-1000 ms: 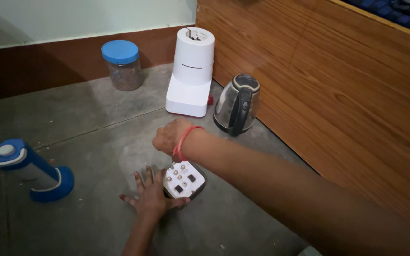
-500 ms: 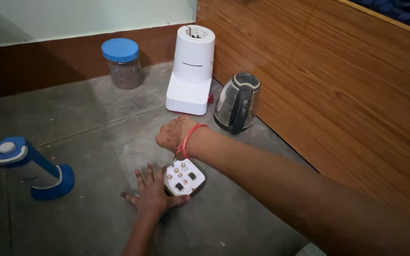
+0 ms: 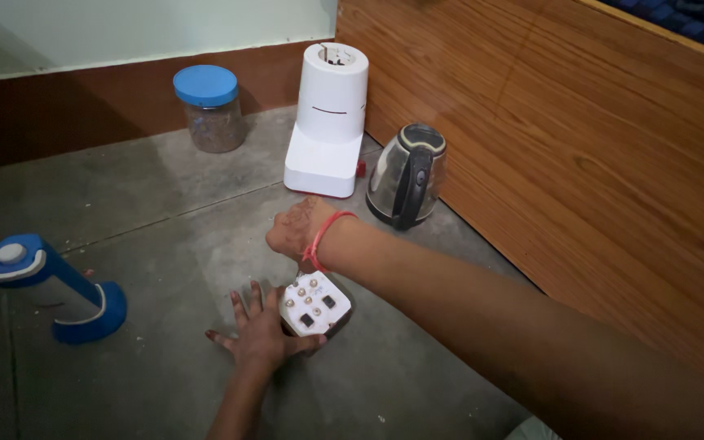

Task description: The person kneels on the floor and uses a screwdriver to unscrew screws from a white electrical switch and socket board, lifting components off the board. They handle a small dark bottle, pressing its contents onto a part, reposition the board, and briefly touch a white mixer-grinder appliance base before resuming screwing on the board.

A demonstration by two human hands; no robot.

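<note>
Left hand [image 3: 261, 336] lies flat, palm down, fingers spread, forearm entering from the lower edge, while the right arm extends diagonally from the lower right, its right hand [image 3: 297, 228] curled loosely, knuckles up, wrist bent downward.

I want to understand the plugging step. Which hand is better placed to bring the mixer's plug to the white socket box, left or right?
Probably the right hand: it hovers between the socket box and the white mixer base. The left hand lies flat on the floor against the box, so it seems better placed to steady it.
</note>
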